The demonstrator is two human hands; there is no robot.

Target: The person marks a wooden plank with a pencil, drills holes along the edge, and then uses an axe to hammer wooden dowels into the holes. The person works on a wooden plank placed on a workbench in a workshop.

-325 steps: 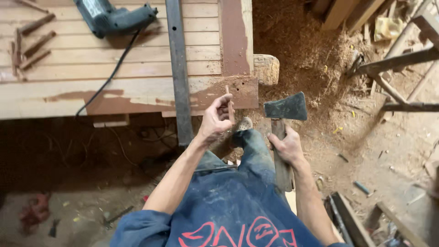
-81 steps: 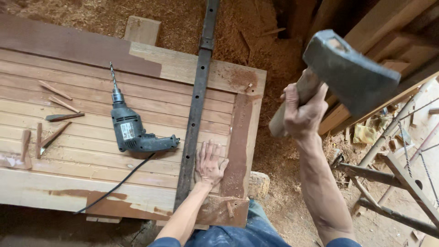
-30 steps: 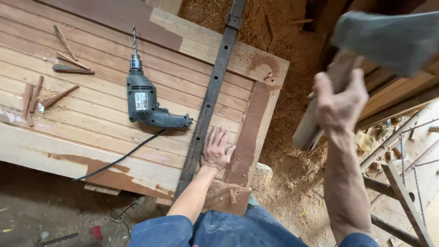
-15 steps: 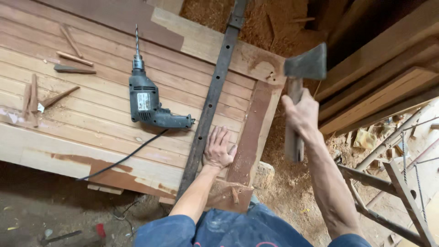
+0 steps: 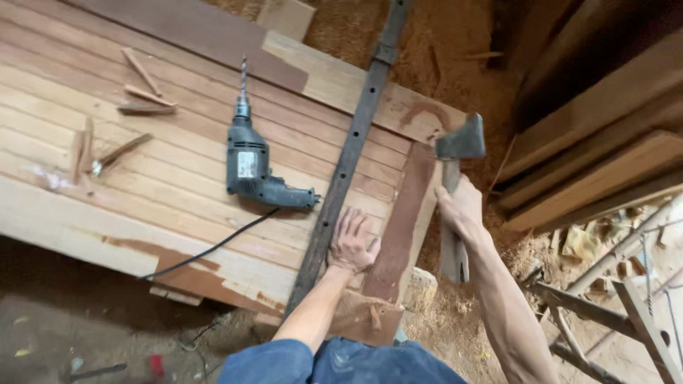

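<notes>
1. Nearest me, the left hand (image 5: 352, 245) lay flat on the wooden panel (image 5: 178, 185), fingers (image 5: 348, 222) spread, pressing between the dark metal bar (image 5: 348, 153) and the reddish end board (image 5: 402, 220).
2. The right hand (image 5: 461, 208) had its fingers wrapped tight around the hatchet (image 5: 455, 192) handle, head up just beside the panel's corner; whether the steel touched wood, I couldn't tell.
3. My worry: a glancing blow off that edge could have skidded toward the flat hand, which sat close.
4. Farther out on the surface lay a corded drill (image 5: 252, 167), then loose wooden pegs (image 5: 139, 92).
</notes>
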